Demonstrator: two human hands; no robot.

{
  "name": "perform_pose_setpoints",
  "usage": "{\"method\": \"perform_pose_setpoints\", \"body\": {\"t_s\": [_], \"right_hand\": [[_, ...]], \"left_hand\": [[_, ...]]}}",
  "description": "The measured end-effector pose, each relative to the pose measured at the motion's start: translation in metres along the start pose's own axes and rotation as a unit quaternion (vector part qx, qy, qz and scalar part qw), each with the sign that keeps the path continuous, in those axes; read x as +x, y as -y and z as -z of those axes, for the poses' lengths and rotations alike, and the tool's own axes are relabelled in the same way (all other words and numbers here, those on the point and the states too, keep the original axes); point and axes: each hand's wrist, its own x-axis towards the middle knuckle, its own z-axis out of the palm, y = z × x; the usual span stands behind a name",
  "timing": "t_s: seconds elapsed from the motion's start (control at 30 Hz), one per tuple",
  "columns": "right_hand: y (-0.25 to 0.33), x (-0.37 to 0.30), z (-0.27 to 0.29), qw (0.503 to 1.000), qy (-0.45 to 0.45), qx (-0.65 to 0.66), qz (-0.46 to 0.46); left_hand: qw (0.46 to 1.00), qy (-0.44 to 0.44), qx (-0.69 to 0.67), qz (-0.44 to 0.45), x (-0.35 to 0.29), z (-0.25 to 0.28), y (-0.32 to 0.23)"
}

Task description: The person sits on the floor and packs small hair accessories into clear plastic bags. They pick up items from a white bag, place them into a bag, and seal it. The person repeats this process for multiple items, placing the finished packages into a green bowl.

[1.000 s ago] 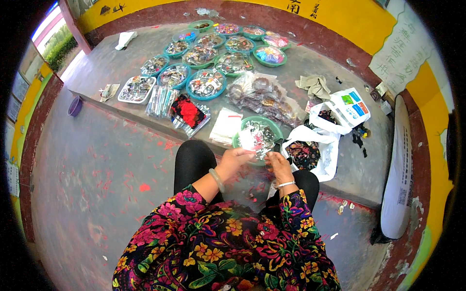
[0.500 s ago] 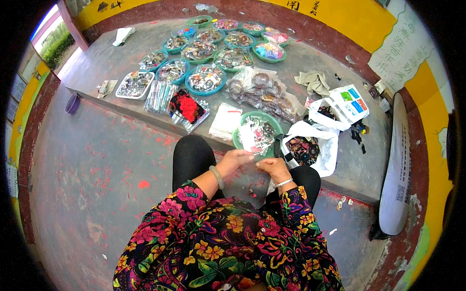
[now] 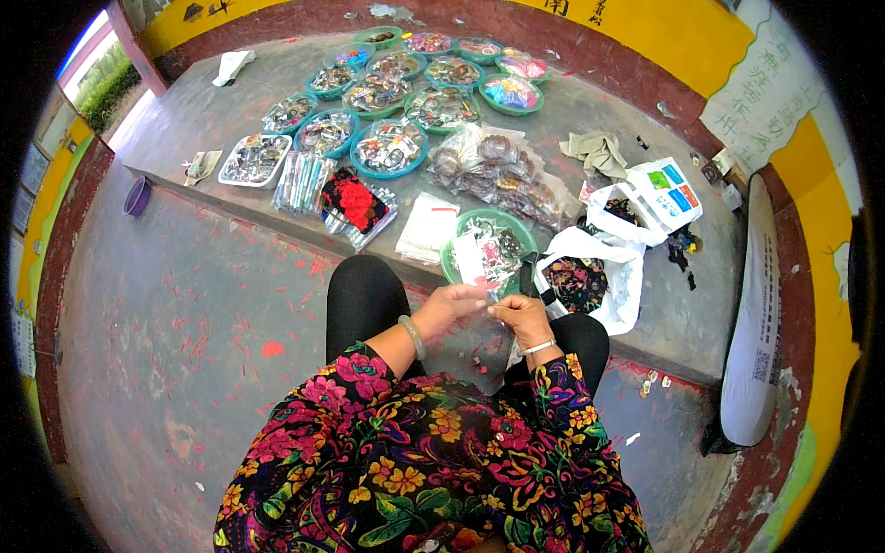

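Observation:
Just in front of my knees, my left hand [image 3: 454,305] is closed, thumb and fingers pinching a thin white packet [image 3: 469,261] with a bit of red at its lower end. The packet stands up over a green basket [image 3: 449,268] of small metal-looking pieces. Close by on the right, my right hand [image 3: 525,320] is closed in a pinch at fingertip level with the left. What lies in its fingertips is too small to make out. A stack of flat whitish packets [image 3: 428,228] lies left of the basket.
Beyond lie clear bags of brown round items [image 3: 498,170] and several baskets of small goods, among them a blue basket [image 3: 389,173]. White plastic bags [image 3: 627,295] with dark contents stand at the right. A red-and-black pouch [image 3: 355,203] lies left, near the raised platform's edge [image 3: 277,228].
The white packet has turned more upright and narrower to the view. Both hands have shifted only slightly, the right one a little closer to the left.

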Motion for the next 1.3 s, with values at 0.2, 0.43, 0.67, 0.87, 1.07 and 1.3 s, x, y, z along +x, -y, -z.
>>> {"method": "perform_pose_setpoints", "body": {"t_s": [0.2, 0.43, 0.67, 0.87, 1.07, 1.3], "right_hand": [[-0.006, 0.002, -0.002, 0.948, -0.118, -0.249, 0.159], [0.013, -0.008, -0.008, 0.739, -0.190, -0.524, 0.378], [0.012, -0.009, -0.011, 0.663, -0.136, -0.586, 0.446], [0.013, -0.013, -0.017, 0.673, -0.079, -0.590, 0.439], [0.019, -0.009, -0.006, 0.897, -0.113, -0.326, 0.276], [0.004, 0.002, 0.009, 0.989, -0.044, 0.134, -0.038]], "left_hand": [[0.999, -0.041, -0.007, 0.032, 0.000, -0.002, -0.002], [0.986, 0.008, -0.165, 0.033, -0.005, -0.003, -0.012], [0.992, 0.023, -0.117, 0.043, -0.003, 0.002, -0.003], [0.996, 0.006, -0.071, 0.061, -0.006, -0.004, -0.008], [0.992, -0.062, -0.106, 0.020, 0.002, 0.009, -0.002], [0.997, -0.038, -0.073, -0.008, -0.004, 0.000, -0.011]]}}
